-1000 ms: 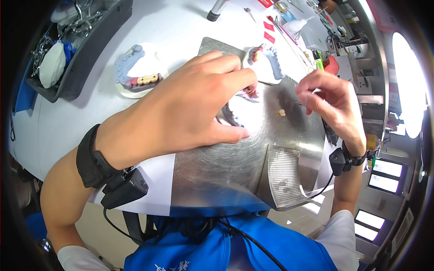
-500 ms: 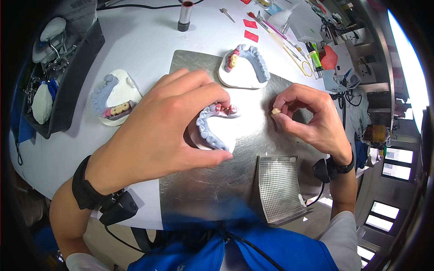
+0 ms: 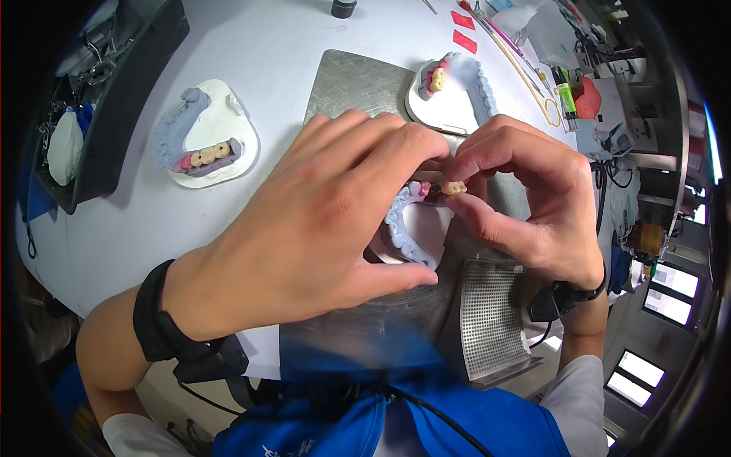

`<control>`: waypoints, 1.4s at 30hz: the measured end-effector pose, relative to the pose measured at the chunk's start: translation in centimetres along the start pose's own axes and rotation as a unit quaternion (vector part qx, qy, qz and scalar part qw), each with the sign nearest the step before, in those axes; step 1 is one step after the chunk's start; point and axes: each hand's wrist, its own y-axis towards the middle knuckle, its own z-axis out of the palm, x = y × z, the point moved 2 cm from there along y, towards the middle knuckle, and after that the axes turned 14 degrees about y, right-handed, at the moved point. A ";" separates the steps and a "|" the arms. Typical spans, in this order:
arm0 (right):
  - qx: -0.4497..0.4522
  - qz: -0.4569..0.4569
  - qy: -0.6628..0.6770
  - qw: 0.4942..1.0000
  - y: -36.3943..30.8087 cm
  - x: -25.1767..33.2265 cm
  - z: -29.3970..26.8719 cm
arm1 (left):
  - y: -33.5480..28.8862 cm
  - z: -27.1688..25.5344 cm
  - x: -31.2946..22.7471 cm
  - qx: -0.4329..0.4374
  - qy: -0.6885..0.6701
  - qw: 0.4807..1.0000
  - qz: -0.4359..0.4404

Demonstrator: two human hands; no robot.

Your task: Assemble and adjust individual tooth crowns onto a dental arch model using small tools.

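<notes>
The left hand (image 3: pixel 320 228) lies palm down over a blue dental arch model (image 3: pixel 407 228), fingers curled round its far side and thumb pressed against its near end, so the model is clasped and partly hidden beneath it. The right hand (image 3: pixel 533 206) is closed to a pinch: thumb and forefinger grip a small cream-coloured tooth piece (image 3: pixel 454 186), held right at the far right end of the blue arch, where a little pink shows; whether the piece touches the model cannot be told. The model sits on a brushed metal plate (image 3: pixel 358 84) lying on the white desk (image 3: pixel 251 53). Just right of the near end of the plate, below the right wrist, stands a perforated metal sheet (image 3: pixel 491 320), tilted. Both wrists wear black bands with cables running off. Beyond the right hand, at the far edge of the plate, lies a second dental model (image 3: pixel 457 95) on a white base, blue arch with a cream tooth set in pink. Well to the left on the desk rests a third dental model (image 3: pixel 202 141), blue and white, with a row of cream teeth. A dark tray (image 3: pixel 114 107) of tools lies along the far left edge, and red slips (image 3: pixel 463 30), thin tubes and small tools are scattered at the far right.
</notes>
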 end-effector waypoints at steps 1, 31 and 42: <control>0.006 0.000 -0.036 0.999 0.1 0.2 0.1 | -0.1 0.0 0.0 0.000 0.000 1.000 -0.004; 0.011 -0.060 -0.135 0.989 -0.1 -0.1 0.7 | -0.4 0.2 0.0 -0.015 -0.001 1.000 0.000; -0.033 -0.060 -0.020 0.997 -0.3 0.5 0.1 | -0.6 0.3 0.0 -0.018 0.010 1.000 0.003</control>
